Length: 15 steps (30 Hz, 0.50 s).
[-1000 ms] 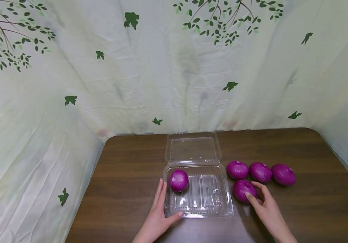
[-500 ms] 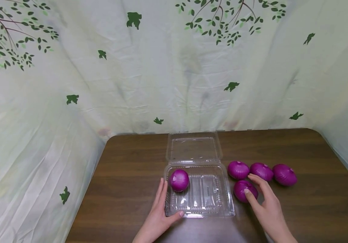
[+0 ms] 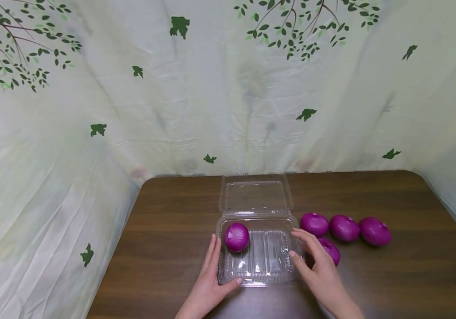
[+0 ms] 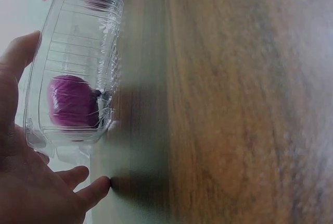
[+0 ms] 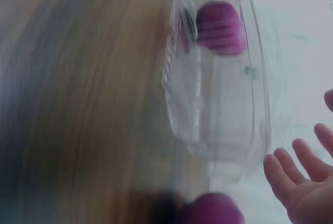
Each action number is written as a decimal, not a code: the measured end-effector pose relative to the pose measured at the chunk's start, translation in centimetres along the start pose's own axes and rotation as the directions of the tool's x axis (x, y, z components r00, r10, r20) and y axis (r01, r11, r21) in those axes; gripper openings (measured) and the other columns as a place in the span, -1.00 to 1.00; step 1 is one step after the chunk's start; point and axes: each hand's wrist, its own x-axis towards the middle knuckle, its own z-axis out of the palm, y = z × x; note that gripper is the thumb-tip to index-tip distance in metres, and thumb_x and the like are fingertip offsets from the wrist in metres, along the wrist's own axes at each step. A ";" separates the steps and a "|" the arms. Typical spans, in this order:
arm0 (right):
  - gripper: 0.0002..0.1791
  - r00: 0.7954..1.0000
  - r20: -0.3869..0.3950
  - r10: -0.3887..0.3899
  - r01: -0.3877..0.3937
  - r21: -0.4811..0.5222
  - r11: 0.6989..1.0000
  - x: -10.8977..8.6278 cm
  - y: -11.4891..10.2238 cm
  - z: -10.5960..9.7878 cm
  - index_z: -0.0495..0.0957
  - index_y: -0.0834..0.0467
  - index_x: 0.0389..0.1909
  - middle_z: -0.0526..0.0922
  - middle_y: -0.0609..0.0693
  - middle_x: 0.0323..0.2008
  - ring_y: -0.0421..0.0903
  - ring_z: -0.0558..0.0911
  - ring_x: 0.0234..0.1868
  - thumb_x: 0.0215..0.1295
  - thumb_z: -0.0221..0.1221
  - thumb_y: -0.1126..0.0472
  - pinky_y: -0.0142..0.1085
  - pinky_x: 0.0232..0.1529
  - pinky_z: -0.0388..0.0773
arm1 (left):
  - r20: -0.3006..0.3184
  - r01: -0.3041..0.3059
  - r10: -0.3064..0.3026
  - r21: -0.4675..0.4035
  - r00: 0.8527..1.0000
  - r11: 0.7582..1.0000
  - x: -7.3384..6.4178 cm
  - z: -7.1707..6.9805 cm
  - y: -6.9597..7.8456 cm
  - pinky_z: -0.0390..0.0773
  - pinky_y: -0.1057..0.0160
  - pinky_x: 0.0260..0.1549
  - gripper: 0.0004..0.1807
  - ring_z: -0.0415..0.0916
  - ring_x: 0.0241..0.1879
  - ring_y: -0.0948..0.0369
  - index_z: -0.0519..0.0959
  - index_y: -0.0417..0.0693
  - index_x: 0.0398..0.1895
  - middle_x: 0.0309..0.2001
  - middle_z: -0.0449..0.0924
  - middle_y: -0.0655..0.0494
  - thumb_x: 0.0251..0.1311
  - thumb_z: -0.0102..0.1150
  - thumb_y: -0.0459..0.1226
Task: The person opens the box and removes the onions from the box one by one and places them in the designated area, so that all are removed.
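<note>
A clear plastic clamshell container point(image 3: 261, 282) stands with its lid folded back, one purple onion point(image 3: 236, 237) in its back left. My left hand point(image 3: 209, 285) rests against the left side, fingers extended and thumb at the front edge. In the left wrist view, that onion point(image 4: 73, 101) shows through the clear wall. Over the container's right edge hovers my right hand point(image 3: 319, 270), fingers spread and holding nothing. Partly hidden behind it lies another purple onion point(image 3: 331, 251). The right wrist view has the right hand point(image 5: 307, 190) apart from the container.
A row of purple onions point(image 3: 344, 228) lies right of the container on the brown wooden table point(image 3: 164, 230). The lid point(image 3: 256, 195) lies flat toward the back edge. Behind hangs a pale curtain point(image 3: 228, 88) with leaf prints.
My right hand has let go of the nearest onion and moved left, over the container's right edge. That onion stays on the table. My left hand keeps its place.
</note>
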 end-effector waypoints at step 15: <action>-0.49 0.993 0.101 -0.055 0.047 0.084 0.995 0.4 -1.1 4.3 0.46 0.02 0.25 0.48 0.02 0.25 -0.07 0.44 0.27 0.30 0.22 0.38 -0.07 0.10 0.53 | -0.004 -0.016 0.016 -0.023 1.000 1.000 0.1 -0.1 0.2 0.06 -0.26 0.30 0.25 -0.23 0.50 -0.02 -0.21 0.16 0.60 0.59 -0.39 0.18 0.00 0.44 0.10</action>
